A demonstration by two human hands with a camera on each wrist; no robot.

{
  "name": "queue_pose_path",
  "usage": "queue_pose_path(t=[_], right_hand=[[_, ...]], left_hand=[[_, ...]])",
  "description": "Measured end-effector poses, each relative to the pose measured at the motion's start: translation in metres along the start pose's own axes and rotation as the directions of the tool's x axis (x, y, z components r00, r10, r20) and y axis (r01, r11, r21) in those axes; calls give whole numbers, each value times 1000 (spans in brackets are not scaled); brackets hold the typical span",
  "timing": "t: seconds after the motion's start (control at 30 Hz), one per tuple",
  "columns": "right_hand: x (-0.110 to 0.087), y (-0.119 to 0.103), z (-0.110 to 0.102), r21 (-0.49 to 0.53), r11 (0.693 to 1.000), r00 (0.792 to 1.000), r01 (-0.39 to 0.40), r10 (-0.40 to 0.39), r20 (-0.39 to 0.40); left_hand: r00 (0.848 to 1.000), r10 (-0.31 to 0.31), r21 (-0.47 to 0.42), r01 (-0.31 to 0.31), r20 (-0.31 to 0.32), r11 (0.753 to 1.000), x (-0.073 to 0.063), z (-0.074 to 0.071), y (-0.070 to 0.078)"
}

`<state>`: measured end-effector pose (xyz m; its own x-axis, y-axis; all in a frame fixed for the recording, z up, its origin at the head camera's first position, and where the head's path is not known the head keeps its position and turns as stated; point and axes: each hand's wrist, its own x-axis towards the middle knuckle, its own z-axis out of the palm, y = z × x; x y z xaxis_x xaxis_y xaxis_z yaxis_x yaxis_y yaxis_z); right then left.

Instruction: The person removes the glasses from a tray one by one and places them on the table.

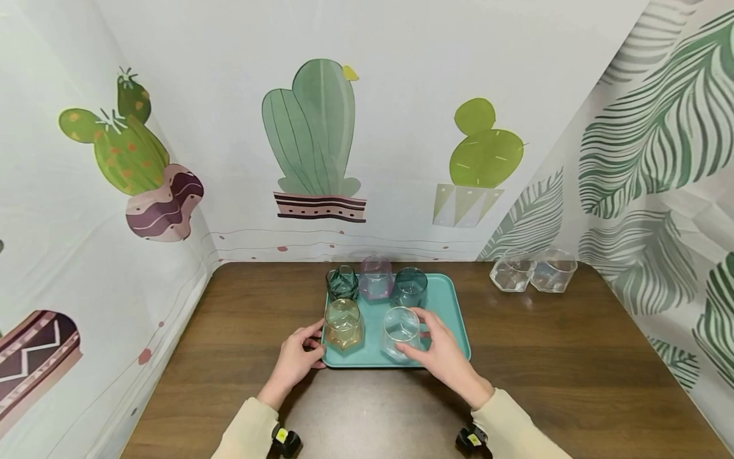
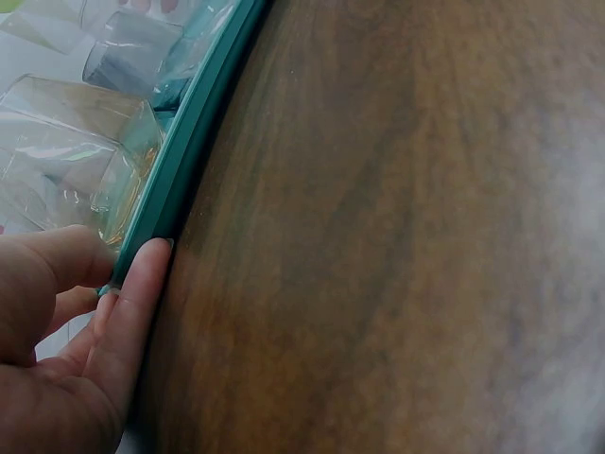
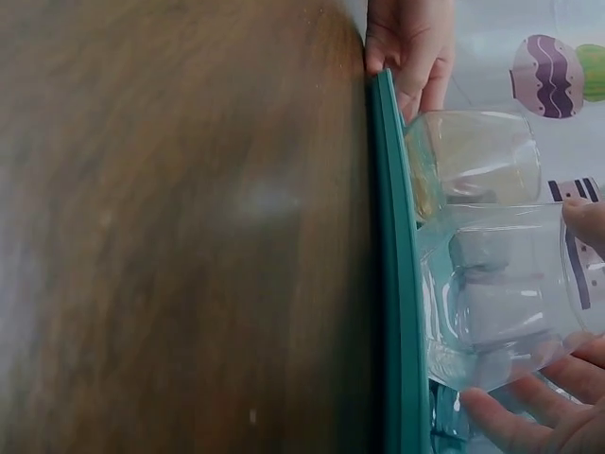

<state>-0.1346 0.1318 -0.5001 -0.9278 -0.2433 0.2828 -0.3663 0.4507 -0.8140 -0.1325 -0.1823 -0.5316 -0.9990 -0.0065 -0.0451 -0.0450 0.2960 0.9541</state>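
A teal tray (image 1: 450, 305) bears several glasses on the table. My left hand (image 1: 299, 354) grips its front left corner, thumb at the rim and fingers at the side. Close beside those fingers stands an amber faceted glass (image 1: 344, 326). My right hand (image 1: 446, 357) holds a clear glass (image 1: 401, 328) at the tray's front, thumb on the near side and fingers round the right; in the right wrist view this clear glass (image 3: 501, 293) stands upright, its base low by the tray rim. Behind them are a dark green glass (image 1: 342, 284), a purple glass (image 1: 376, 278) and a dark teal glass (image 1: 410, 288).
At the table's back right stand two clear glasses, one on the left (image 1: 512, 273) and one on the right (image 1: 554, 271), side by side. The wooden table (image 1: 373, 408) meets a cactus-printed cloth (image 1: 401, 140) along its back edge.
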Motion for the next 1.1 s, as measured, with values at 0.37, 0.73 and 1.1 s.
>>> queue_pose_path(t=[0.37,0.73,1.1], right_hand=[[-7,9,-27,-70,997,996,36,-41,-79],[-6,16,-56,-141,990,989,-14,-7,-147],[6,30,-87,-233,969,973,-81,27,-228]], left_hand=[[1000,-4,3,4,-1,1000,1,1,-1],[1000,-26,4,26,-1,1000,3,1,-3],[1000,-21,-2,21,-2,1000,3,1,-3]])
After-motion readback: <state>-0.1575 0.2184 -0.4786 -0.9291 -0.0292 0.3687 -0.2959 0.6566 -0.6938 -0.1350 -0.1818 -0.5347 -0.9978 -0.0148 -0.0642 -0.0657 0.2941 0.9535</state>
